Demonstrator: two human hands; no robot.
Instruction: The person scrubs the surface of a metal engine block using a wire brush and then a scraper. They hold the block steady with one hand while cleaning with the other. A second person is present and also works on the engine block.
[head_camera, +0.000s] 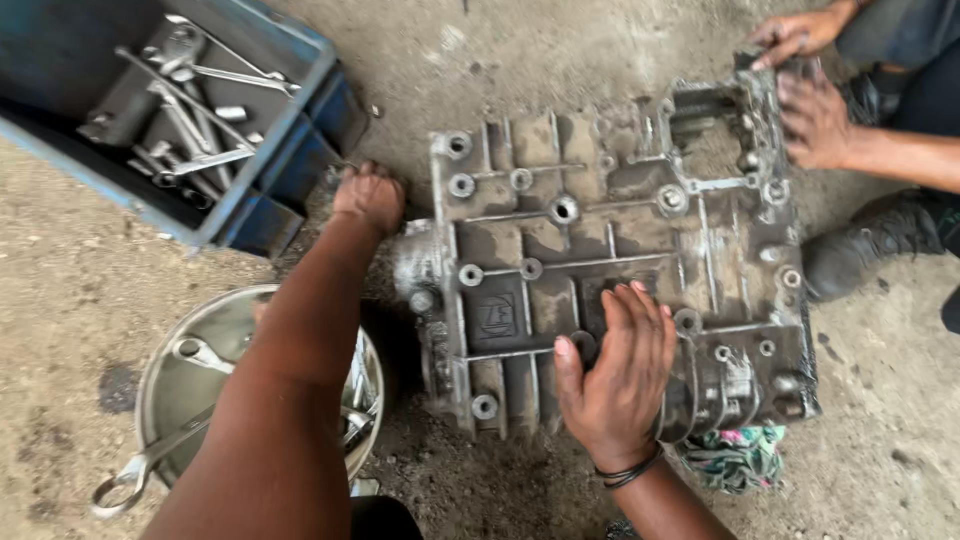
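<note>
1. We had the engine casing (610, 260) lying flat on the dirt floor (80, 290), ribbed face up, in the middle of the scene, so its weight sat on the ground rather than in our arms.
2. Our right hand (618, 375) lay open and flat on the casing's near edge, fingers spread, gripping nothing, as if to steady it.
3. Our left hand (370, 197) was curled into a loose fist at the casing's far-left corner; we could not tell whether it held anything.
4. A co-worker's two hands (812, 110) pressed on the far-right end, bracing that side.
5. The casting was grey metal, greasy and dusty, with raised ribs and round bolt holes.
6. A blue toolbox (280, 140) of wrenches sat far left, a round steel bowl (165, 385) with spanners near left, a patterned rag (738, 455) by the near-right corner.
</note>
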